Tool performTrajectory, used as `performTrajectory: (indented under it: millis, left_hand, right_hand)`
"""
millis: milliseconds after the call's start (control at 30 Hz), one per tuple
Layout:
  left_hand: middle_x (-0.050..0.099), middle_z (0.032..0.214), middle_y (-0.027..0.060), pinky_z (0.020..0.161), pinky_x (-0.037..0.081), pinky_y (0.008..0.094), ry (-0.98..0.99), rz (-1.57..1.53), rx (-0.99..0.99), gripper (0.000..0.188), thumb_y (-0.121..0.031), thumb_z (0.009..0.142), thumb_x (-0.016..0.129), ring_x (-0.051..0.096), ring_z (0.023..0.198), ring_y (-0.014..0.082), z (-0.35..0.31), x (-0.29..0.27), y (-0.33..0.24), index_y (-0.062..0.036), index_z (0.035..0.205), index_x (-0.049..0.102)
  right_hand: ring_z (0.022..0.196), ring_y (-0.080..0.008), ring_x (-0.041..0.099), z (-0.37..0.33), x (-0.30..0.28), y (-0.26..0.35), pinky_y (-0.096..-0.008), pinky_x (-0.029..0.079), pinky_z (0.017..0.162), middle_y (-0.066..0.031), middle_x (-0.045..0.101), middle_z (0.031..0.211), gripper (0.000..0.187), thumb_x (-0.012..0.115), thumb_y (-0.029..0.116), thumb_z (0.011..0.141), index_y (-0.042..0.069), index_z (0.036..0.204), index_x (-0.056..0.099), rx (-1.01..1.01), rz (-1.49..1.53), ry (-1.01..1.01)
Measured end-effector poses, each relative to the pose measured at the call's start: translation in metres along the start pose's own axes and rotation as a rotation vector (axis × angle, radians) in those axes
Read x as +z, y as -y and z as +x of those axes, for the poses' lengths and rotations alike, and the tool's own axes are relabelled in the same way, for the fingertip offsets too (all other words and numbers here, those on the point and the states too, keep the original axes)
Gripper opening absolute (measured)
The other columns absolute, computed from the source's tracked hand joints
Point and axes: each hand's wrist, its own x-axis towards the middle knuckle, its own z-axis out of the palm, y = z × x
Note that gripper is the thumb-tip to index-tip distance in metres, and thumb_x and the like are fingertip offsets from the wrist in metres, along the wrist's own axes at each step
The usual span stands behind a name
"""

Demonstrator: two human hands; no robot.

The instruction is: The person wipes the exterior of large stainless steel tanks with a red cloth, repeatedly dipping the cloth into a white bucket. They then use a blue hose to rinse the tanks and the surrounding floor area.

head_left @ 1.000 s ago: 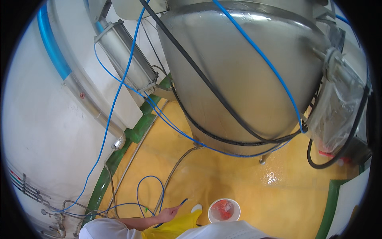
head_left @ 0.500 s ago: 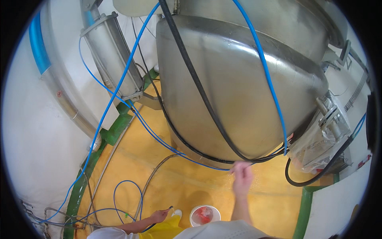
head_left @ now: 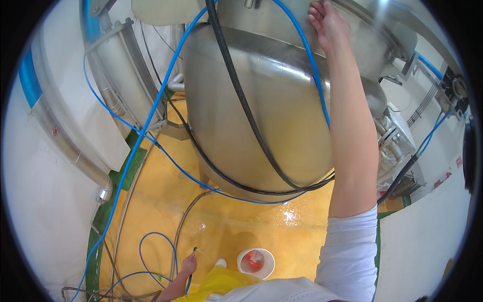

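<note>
My left hand (head_left: 189, 264) is low in the view, closed around the dark-tipped end of a thin blue hose (head_left: 188, 286). A faint thin stream leaves the tip. My right arm is stretched up in front of the large steel vessel (head_left: 261, 100). At the top edge, my right hand (head_left: 329, 25) is beside the vessel's upper part with its fingers curled. Whether anything is between them does not show, nor whether they touch the steel. By my feet stands a white bucket (head_left: 270, 264) with something red and wet inside.
A black ribbed hose (head_left: 236, 83) and a thicker blue hose (head_left: 166, 80) hang in front of the vessel. Several lines lie on the wet yellow floor (head_left: 221, 231). A steel cylinder (head_left: 128, 75) is at left, plastic-wrapped fittings (head_left: 395, 143) at right.
My right hand has risen from below the vessel's lower edge to its upper part. My left hand has shifted slightly left and is now tilted upward. The view has shifted slightly.
</note>
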Motion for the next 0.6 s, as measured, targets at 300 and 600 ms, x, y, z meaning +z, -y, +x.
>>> performTrajectory:
  millis: [300,600]
  left_hand:
    - [0.068,0.086,0.0241,0.069,0.052,0.0436,-0.122,0.025,0.04,0.04,-0.028,0.095,0.05,0.068,0.078,0.0371,-0.012,-0.012,0.036,-0.0114,0.129,0.062]
    - [0.066,0.082,0.0262,0.067,0.052,0.0453,-0.145,0.056,0.051,0.04,-0.026,0.095,0.049,0.067,0.077,0.0387,-0.004,-0.014,0.038,-0.0073,0.127,0.063]
  right_hand:
    - [0.073,-0.0131,0.064,0.005,0.03,0.003,-0.0249,0.055,0.058,-0.0058,0.067,0.088,0.016,0.062,0.02,0.097,0.004,0.098,0.063,0.043,0.036,-0.034]
    - [0.072,-0.0136,0.064,0.019,0.017,0.001,-0.0252,0.056,0.059,-0.0057,0.066,0.085,0.017,0.06,0.019,0.097,0.002,0.098,0.063,0.114,0.126,0.032]
